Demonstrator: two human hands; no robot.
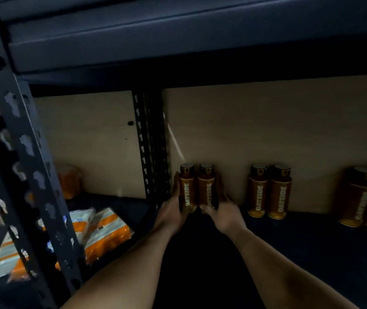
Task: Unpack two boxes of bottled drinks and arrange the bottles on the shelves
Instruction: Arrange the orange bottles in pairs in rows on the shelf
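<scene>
Two brown bottles with dark caps stand side by side at the back left of a dark shelf (pixel 301 241), against a pale back board. My left hand (pixel 173 210) wraps the left bottle (pixel 187 188). The right bottle (pixel 206 188) is gripped low down by my right hand (pixel 222 210). Both bottles are upright and touch each other. A second pair of the same bottles (pixel 269 192) stands to the right. A third pair (pixel 365 199) sits at the frame's right edge.
A perforated metal upright (pixel 151 141) stands just left of the held bottles, and another post (pixel 28 163) crosses the near left. Orange-and-white packets (pixel 109 233) lie on the neighbouring shelf at the left. The shelf above (pixel 178 41) hangs low overhead.
</scene>
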